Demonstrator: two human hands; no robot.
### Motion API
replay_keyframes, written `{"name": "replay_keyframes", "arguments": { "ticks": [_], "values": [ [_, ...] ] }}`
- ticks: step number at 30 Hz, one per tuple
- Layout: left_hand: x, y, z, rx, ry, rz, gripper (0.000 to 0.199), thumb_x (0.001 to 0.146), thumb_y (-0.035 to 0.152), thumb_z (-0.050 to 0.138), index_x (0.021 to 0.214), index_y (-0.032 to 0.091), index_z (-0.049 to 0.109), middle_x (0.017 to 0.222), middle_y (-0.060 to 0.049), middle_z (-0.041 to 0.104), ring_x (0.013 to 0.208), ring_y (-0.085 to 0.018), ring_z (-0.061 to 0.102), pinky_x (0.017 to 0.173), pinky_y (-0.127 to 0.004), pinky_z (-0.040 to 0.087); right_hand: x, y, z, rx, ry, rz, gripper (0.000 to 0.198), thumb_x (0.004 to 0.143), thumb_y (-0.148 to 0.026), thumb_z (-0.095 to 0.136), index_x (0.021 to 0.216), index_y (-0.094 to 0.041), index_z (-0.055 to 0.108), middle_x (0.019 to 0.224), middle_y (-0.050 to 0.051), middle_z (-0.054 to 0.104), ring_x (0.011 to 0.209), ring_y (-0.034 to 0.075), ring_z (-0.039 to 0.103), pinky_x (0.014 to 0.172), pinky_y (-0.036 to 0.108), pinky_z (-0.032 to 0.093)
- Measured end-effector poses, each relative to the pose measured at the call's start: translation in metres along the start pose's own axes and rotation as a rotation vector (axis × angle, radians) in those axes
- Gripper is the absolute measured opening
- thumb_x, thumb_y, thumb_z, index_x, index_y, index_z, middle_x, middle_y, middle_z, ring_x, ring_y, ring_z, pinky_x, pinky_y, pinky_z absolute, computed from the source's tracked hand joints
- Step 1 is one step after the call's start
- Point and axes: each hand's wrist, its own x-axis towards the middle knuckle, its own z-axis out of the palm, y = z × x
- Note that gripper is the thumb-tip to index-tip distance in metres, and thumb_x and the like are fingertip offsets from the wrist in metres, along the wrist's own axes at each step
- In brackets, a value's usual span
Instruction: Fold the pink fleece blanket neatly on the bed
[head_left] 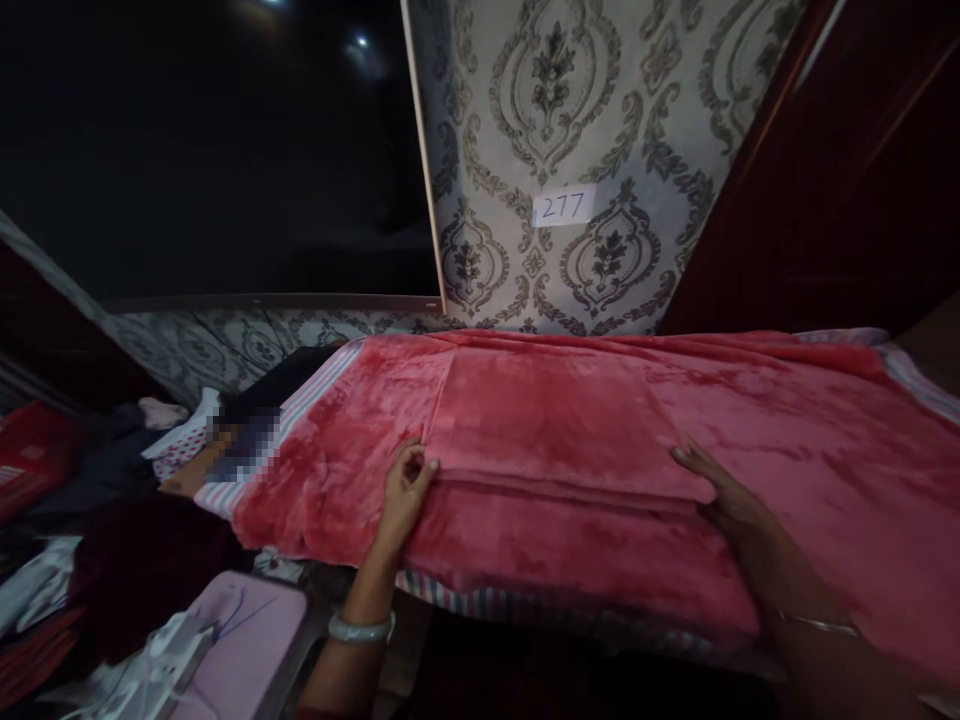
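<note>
A folded pink plush cloth point(555, 420) lies flat as a rectangle on a larger pink plush blanket point(330, 500) of much the same colour. Its stacked layers show along the near edge. My left hand point(407, 485) is closed in a pinch at the near left corner, thumb and forefinger curled together. At the near right corner my right hand point(731, 500) has its thumb on top, while its other fingers are partly hidden under or behind the edge. What kind of article the folded cloth is, I cannot tell.
A large television point(225, 160) hangs over the left side, and a paper label point(564, 206) marked 277 is on the patterned wall. Clothes point(150, 560), a pink panel point(247, 640) and a white power strip point(169, 660) crowd the lower left. Striped trim point(315, 395) borders the blanket.
</note>
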Motion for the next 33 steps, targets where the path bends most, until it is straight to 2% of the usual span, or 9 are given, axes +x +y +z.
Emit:
{"name": "replay_keyframes", "arguments": {
  "ticks": [5,7,13,16,19,22,26,31,33],
  "values": [
    [0.007,-0.008,-0.008,-0.097,0.039,-0.075,0.032,0.075,0.051,0.072,0.076,0.021,0.062,0.077,0.001,0.060,0.079,-0.016,0.058,0.079,-0.025,0.046,-0.001,-0.012,0.009,0.098,0.071,0.040,0.089,0.066,-0.036,0.082,0.148,-0.033,0.047,0.139,0.004,0.063,0.127,0.034,0.058,0.101,0.048,0.054],
    [0.009,-0.010,-0.010,-0.178,0.054,-0.117,0.036,0.073,0.053,0.074,0.076,0.020,0.060,0.072,0.004,0.057,0.069,-0.013,0.054,0.070,-0.023,0.045,0.000,-0.013,0.008,0.124,0.063,0.022,0.088,0.064,-0.034,0.083,0.146,-0.031,0.049,0.137,0.005,0.064,0.124,0.033,0.061,0.098,0.047,0.055],
    [0.008,-0.006,-0.018,-0.058,-0.050,-0.121,0.040,0.072,0.057,0.073,0.080,0.019,0.064,0.076,0.001,0.062,0.074,-0.016,0.057,0.074,-0.026,0.046,0.004,-0.006,0.003,0.162,0.072,0.042,0.080,0.069,-0.033,0.080,0.143,-0.033,0.050,0.132,0.003,0.067,0.117,0.029,0.066,0.090,0.041,0.059],
    [0.008,-0.008,-0.018,0.001,-0.013,-0.068,0.043,0.072,0.060,0.071,0.084,0.019,0.065,0.085,-0.003,0.065,0.084,-0.020,0.060,0.082,-0.031,0.048,0.004,-0.007,0.005,0.187,0.042,0.041,0.082,0.070,-0.033,0.078,0.146,-0.033,0.047,0.135,0.002,0.065,0.117,0.029,0.066,0.093,0.042,0.058],
    [0.008,-0.013,-0.016,-0.017,-0.001,-0.039,0.057,0.070,0.058,0.073,0.113,0.022,0.061,0.117,-0.008,0.065,0.104,-0.024,0.064,0.089,-0.035,0.051,0.004,-0.010,0.008,0.164,0.029,-0.005,0.081,0.073,-0.036,0.076,0.148,-0.035,0.046,0.140,0.001,0.061,0.121,0.028,0.063,0.099,0.042,0.055],
    [0.011,-0.018,-0.012,0.020,-0.112,-0.003,0.095,0.069,0.057,0.075,0.149,0.027,0.032,0.153,-0.013,0.042,0.132,-0.029,0.053,0.102,-0.039,0.048,0.003,-0.011,0.008,0.120,0.027,-0.051,0.081,0.077,-0.041,0.074,0.151,-0.036,0.041,0.149,0.000,0.053,0.129,0.027,0.057,0.107,0.043,0.049],
    [0.017,-0.023,-0.008,0.367,-0.206,0.198,0.103,0.077,0.051,0.069,0.158,0.020,0.014,0.161,-0.017,0.029,0.148,-0.032,0.032,0.118,-0.046,0.034,-0.008,-0.006,0.003,0.080,0.035,-0.035,0.087,0.083,-0.052,0.067,0.158,-0.038,0.024,0.162,-0.002,0.032,0.140,0.027,0.045,0.115,0.046,0.040],
    [0.019,-0.019,-0.006,0.840,-0.105,0.564,0.080,0.085,0.037,0.060,0.154,0.013,0.028,0.163,-0.023,0.019,0.147,-0.040,0.029,0.114,-0.056,0.035,-0.032,-0.002,-0.005,-0.175,0.044,-0.135,0.104,0.076,-0.063,0.072,0.160,-0.030,0.021,0.167,0.001,0.016,0.152,0.027,0.018,0.123,0.046,0.021],
    [0.021,-0.013,-0.005,0.984,-0.118,0.713,0.070,0.087,0.031,0.057,0.151,0.014,0.036,0.161,-0.023,0.024,0.146,-0.042,0.029,0.112,-0.059,0.035,-0.040,-0.002,-0.004,-0.259,0.065,-0.194,0.107,0.074,-0.064,0.074,0.160,-0.027,0.023,0.166,0.002,0.017,0.153,0.026,0.014,0.124,0.044,0.015]
  ]
}}
